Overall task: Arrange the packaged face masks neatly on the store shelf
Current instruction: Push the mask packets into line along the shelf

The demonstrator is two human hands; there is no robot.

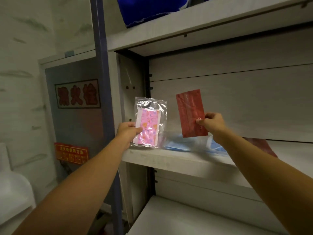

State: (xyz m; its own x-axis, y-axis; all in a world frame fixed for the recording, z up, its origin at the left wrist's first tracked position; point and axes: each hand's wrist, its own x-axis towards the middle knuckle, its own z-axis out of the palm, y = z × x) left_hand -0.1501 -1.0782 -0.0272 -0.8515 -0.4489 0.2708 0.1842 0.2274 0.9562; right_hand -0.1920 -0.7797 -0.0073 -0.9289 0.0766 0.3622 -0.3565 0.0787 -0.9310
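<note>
Both forearms extend from the bottom corners toward the middle shelf [177, 161]. Left hand [127, 131]: grip clamped on the lower left edge of a clear zip bag [150, 122], thumb on the front face, fingers behind. The bag is held upright above the shelf's left end, just in front of the side panel. Inside it sits a pink patterned mask [149, 128] with white ear loops; the upper part of the bag is transparent film with a zip strip along the top.

Right hand [212, 123]: grip clamped on the right edge of a red packet [191, 112], thumb on the front. The packet is a flat rectangle of glossy film with a vertical seam down the middle, tilted slightly left, held above the shelf and apart from the back panel [254, 102].

On the shelf beneath both packets lie blue masks in clear bags [179, 144], flat and overlapping. Another red packet [265, 148] lies flat farther right, partly hidden by the right forearm.

Surroundings:
- Shelf boards are pale with a matt, faintly grained surface.
- A blue fabric item [147, 11] rests on the upper shelf.
- A blue metal upright [103, 65] stands left of the unit.
- A grey cabinet door carries a red-lettered sign [77, 93] and a red label [72, 153] lower down.
</note>
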